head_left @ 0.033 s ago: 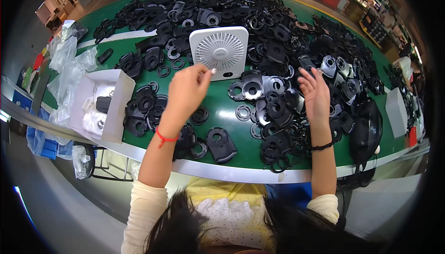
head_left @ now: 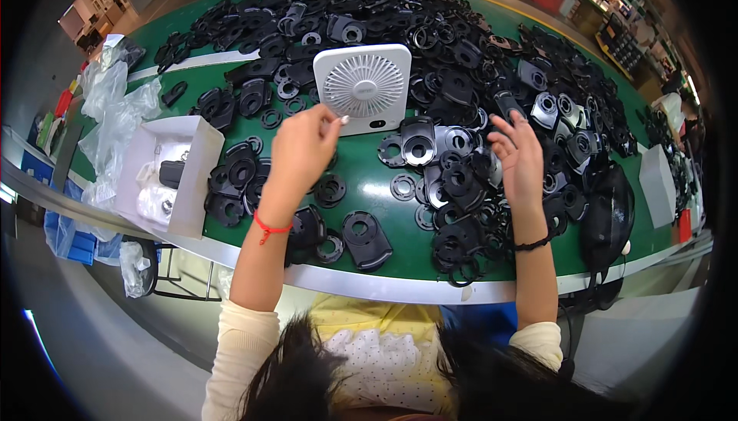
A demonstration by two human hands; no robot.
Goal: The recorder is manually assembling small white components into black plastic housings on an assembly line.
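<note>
- Your left hand (head_left: 302, 148) slid toward 9 o'clock; fingers bunched, can't tell if holding anything.
- Your right hand (head_left: 520, 161) sits with fingers apart.
- A gray part (head_left: 530, 73) now shows at its 12 o'clock, maybe just let go.

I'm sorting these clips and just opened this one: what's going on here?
A person is at a green table covered with black plastic parts. Their left grip is curled before an upright white fan, with something small and white at its tip, unclear what. The right grip is partly open over the parts, with nothing visible in it. An open white box stands at left.
</note>
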